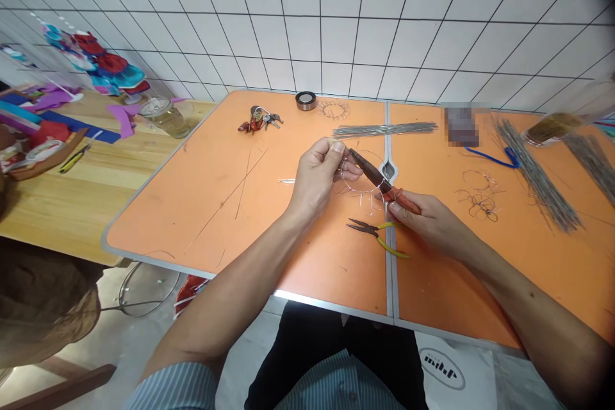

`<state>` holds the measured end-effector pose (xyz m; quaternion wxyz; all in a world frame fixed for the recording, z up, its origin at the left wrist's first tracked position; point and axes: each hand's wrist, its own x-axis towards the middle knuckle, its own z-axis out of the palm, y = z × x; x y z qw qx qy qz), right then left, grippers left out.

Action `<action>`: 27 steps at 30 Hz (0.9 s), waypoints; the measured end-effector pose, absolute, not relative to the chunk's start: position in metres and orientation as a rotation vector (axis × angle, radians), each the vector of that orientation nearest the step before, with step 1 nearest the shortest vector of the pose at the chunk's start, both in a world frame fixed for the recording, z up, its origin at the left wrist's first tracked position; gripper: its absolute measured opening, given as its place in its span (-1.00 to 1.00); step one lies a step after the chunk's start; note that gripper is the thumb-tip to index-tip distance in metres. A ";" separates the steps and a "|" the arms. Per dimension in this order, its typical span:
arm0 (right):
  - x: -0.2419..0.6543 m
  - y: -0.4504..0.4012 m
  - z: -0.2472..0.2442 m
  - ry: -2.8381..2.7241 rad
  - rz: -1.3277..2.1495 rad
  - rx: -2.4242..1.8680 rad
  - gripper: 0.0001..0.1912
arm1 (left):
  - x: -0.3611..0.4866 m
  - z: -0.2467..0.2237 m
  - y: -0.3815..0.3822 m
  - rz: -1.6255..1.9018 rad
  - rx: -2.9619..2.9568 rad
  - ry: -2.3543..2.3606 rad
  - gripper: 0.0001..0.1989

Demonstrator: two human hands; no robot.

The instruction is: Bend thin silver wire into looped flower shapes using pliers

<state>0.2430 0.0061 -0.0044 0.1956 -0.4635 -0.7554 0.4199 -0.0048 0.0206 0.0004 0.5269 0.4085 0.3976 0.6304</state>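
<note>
My left hand point(319, 173) pinches a thin wire ring point(362, 190) between thumb and fingers. Short wire ends stick out from the ring, which hangs above the orange table. In my right hand point(430, 218) are long-nose pliers point(372, 170) with dark jaws and red handles. Their tip points up and left, close to my left fingertips; whether the jaws grip the wire I cannot tell. Below lies a second pair of pliers point(369, 229) with yellow handles, its jaws slightly apart. Short straight wires point(287, 181) lie just left of my left hand.
Wire bundles lie at the back point(384, 130) and right point(538, 173) of the orange table point(288, 256). A tape roll point(306, 100), keys point(269, 118) and a wire ring point(334, 110) are at the back. Bent wires point(480, 198) lie right. A wooden table point(72, 189) adjoins at left.
</note>
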 end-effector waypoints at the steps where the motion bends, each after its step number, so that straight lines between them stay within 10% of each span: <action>1: 0.243 0.006 -0.005 -2.118 1.187 -1.298 -0.48 | -0.005 0.001 0.020 1.503 0.976 0.956 -0.61; 20: 0.253 0.010 -0.013 -2.303 0.495 -1.452 -0.62 | -0.014 0.009 0.019 1.577 0.965 1.046 -0.62; 27: 0.248 0.011 0.004 -1.780 0.875 -1.500 -0.71 | -0.002 0.006 0.011 1.431 1.010 0.979 -0.60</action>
